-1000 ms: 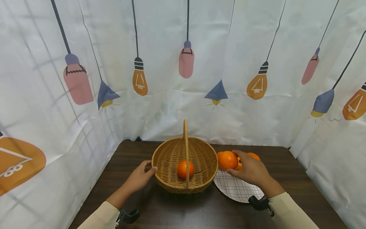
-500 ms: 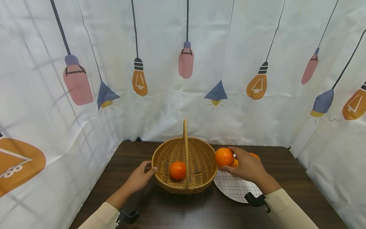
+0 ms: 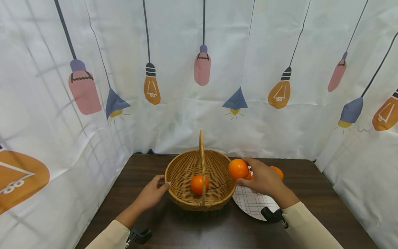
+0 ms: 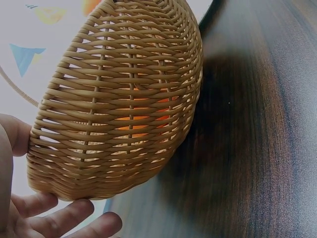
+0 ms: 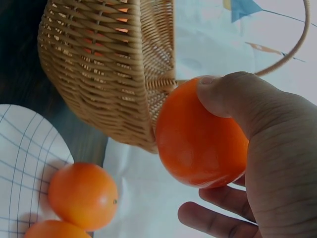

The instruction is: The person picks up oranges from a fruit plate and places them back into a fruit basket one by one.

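One orange closer to one basket

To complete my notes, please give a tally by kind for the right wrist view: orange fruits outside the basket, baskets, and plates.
Orange fruits: 3 (one held by the right hand, two at the picture's lower left)
Baskets: 1
Plates: 1
Total: 5

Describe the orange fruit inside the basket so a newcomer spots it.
On the dark table stands a wicker basket. Low inside, partly behind the arched handle, lies the round orange fruit. The right hand grips another fruit; only this one shows inside the basket.
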A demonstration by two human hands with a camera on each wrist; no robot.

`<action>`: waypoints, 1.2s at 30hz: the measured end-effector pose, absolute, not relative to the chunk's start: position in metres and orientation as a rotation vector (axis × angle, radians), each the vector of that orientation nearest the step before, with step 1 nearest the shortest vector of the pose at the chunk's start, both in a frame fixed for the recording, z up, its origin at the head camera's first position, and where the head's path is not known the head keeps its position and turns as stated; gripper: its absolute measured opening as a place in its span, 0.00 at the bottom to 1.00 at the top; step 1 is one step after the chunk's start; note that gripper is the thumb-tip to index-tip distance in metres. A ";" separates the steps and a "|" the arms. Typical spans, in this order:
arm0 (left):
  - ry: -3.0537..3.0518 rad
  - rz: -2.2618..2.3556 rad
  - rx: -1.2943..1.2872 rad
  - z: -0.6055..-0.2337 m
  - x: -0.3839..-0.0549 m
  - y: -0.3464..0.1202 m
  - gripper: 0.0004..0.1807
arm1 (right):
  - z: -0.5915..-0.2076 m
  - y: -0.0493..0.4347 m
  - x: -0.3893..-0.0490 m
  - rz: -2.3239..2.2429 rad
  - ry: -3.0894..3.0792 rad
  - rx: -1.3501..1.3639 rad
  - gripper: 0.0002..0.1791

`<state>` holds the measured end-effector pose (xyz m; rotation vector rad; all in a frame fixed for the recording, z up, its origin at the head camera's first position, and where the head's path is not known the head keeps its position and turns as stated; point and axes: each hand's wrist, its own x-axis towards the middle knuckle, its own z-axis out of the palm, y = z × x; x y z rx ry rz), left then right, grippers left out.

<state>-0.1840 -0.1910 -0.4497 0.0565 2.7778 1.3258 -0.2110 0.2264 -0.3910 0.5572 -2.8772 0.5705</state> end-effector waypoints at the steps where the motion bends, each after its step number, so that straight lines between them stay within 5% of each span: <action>1: 2.778 1.326 0.052 -0.450 -0.184 -0.191 0.35 | -0.391 0.225 -0.211 0.575 -2.879 0.557 0.47; 36: 2.767 1.339 0.059 -0.449 -0.182 -0.191 0.33 | -0.411 0.218 -0.214 0.563 -2.898 0.629 0.43</action>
